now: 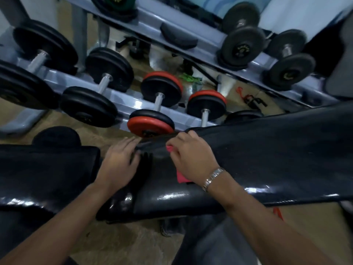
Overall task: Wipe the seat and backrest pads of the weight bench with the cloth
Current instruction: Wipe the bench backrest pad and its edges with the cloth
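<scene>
Centrally, the cloth (181, 177) is gripped bunched by the right hand (191, 159) on the backrest (267, 159), the left hand (119, 165) laid flat; so patches may be missed.

Left hand (118, 165) and right hand (193, 159) are ungloved, and the left forearm (57, 222) and right forearm (257, 217) are bare to the near edge. The right wrist has a silver metal link-band wristwatch (214, 177) that glints. Grey trousers (215, 243) show near centre-right.
</scene>
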Demonstrator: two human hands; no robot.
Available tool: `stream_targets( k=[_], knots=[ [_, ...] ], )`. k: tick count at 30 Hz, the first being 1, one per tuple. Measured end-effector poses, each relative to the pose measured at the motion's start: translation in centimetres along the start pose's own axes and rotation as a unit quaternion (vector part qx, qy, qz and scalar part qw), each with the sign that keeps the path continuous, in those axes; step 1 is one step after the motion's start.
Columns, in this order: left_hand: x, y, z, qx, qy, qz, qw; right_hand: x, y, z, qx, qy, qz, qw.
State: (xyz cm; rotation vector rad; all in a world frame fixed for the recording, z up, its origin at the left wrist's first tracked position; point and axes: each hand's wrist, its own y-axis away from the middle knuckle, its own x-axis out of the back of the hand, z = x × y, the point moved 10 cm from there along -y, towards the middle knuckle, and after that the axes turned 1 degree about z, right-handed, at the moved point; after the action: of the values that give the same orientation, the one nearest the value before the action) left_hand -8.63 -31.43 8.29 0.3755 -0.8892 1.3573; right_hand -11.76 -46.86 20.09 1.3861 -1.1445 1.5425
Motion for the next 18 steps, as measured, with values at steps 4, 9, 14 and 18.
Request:
stream_targets(
  k=[4,9,14,18],
  knots=[
    [-1.9,-1.2,8.2,-0.057,0.056,-0.002,0.997,4.5,3.9,4.6,-0.045,0.024,0.059,0.997],
    [-4.1,-2.5,16.3,-0.11,0.092,-0.023,0.989,8.2,8.5,8.7,-0.065,0.089,0.119,0.987],
    [-5.5,-2.4,18.9,-0.103,0.135,-0.034,0.985,9.2,12.2,10.6,-0.075,0.13,0.145,0.978],
    [-5.9,-2.2,17.8,-0.083,0.148,-0.015,0.985,8.0,13.6,10.9,-0.07,0.136,0.123,0.981]
  ],
)
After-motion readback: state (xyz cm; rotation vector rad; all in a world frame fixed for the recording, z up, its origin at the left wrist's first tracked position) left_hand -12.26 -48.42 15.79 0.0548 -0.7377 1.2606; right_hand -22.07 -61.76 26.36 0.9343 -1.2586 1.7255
